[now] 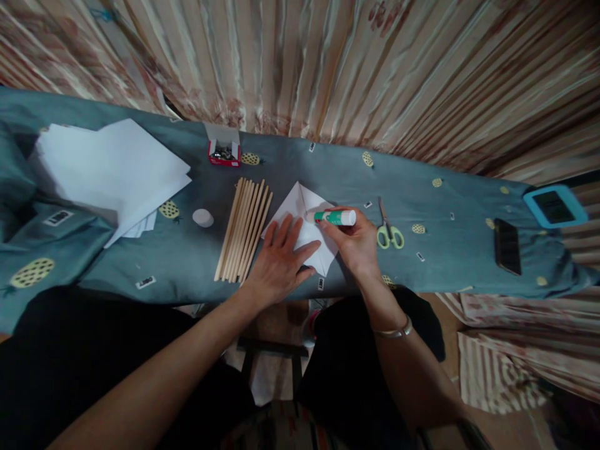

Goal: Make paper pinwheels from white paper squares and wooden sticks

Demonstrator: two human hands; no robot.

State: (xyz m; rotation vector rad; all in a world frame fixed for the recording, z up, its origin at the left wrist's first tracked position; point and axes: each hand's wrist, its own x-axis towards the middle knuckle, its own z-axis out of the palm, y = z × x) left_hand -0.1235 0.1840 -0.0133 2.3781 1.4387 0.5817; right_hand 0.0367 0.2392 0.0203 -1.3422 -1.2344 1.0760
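A folded sheet of white paper [290, 205] with crease lines lies on the table before me. My left hand [280, 259] rests flat on its lower left part, fingers spread. In my right hand [357, 244] is a green and white glue stick [335, 217], held nearly level, its tip at the middle of the paper. Whether the tip touches the paper I cannot tell. A white cap [203, 217] lies to the left, past a row of thin wooden sticks [241, 231]. Just right of my right hand are scissors [389, 232] with pale green handles.
White paper sheets [107, 169] are stacked at the left. A small red box [224, 154] of metal pieces stands open at the back. At the right lie a dark phone [507, 246] and a blue-framed device [555, 207]. Striped curtains [290, 69] hang behind the cloth-covered table [450, 262].
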